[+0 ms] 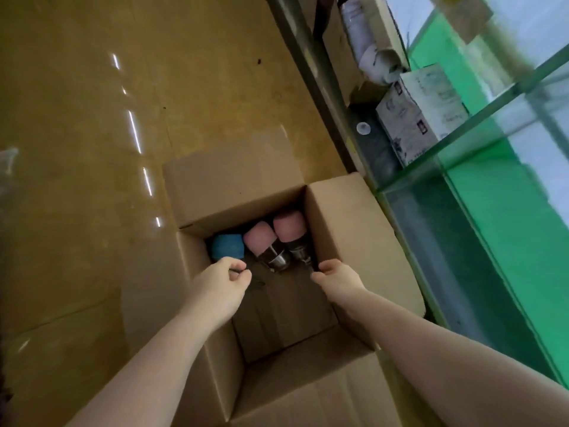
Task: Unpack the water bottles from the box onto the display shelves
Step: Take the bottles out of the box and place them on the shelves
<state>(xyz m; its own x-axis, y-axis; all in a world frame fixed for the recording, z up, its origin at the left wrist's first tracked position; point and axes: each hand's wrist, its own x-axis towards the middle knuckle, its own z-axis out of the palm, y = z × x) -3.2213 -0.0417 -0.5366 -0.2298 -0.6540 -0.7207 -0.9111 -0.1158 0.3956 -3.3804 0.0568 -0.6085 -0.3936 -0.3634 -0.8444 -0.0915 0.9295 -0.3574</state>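
Observation:
An open cardboard box stands on the floor below me. At its far end stand a blue-capped bottle and two pink-capped steel bottles, side by side. My left hand is inside the box just in front of the blue bottle, finger and thumb pinching a thin dark strap. My right hand is at the box's right wall, fingers and thumb curled round the steel lower end of the right pink bottle. The bottles' lower parts are dark and partly hidden.
A glass display shelf unit with a green back rises at the right, close to the box. On its lower levels lie white printed cartons and rolled white items. Shiny brown floor spreads to the left.

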